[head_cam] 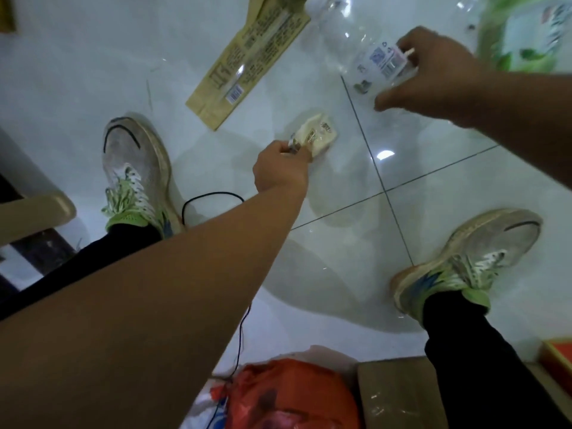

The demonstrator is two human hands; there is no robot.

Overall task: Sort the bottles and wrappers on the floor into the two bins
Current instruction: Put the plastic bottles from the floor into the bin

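My left hand [280, 167] pinches the end of a small cream snack wrapper [318, 134] that lies on the white tiled floor [448, 187] between my feet. My right hand [433, 77] grips a clear plastic bottle [356, 41] at its white label, near the top right. A long tan paper wrapper [247, 60] lies flat on the floor beyond my left hand. A green-labelled bottle or packet [526, 32] shows blurred in the top right corner.
My two grey and green shoes [136, 171] [470, 261] stand on either side. At the bottom edge sit an orange bag [288, 394] and a cardboard box [399, 394]. A thin black cable [213, 196] runs over the floor. A beige chair leg [34, 215] is at left.
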